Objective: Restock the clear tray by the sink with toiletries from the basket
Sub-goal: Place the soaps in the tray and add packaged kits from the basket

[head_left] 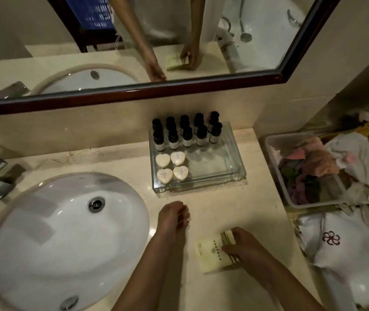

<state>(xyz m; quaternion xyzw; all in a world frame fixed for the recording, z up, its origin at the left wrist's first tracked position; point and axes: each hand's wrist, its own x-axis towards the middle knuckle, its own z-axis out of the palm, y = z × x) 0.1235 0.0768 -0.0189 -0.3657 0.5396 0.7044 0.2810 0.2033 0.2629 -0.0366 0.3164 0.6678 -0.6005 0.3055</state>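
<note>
Right hand (244,248): pinches one end of the pale packet (212,252), low by the front edge of the counter (264,209).
Left hand (174,217): holds nothing; its bent fingertips rest on the counter beside the sink (44,243).
Clear tray (201,186): near the counter's back edge. The bottles (187,135) fill the back and the heart soaps (180,158) the front left corner. The front right corner is bare.
Basket (276,169): at the counter's right edge.
Slip: held by one end only, the packet might slide out, I think.
Bump: reaching too far back could knock bottles over.
Splash: dropped leftward, it could land in the sink.
</note>
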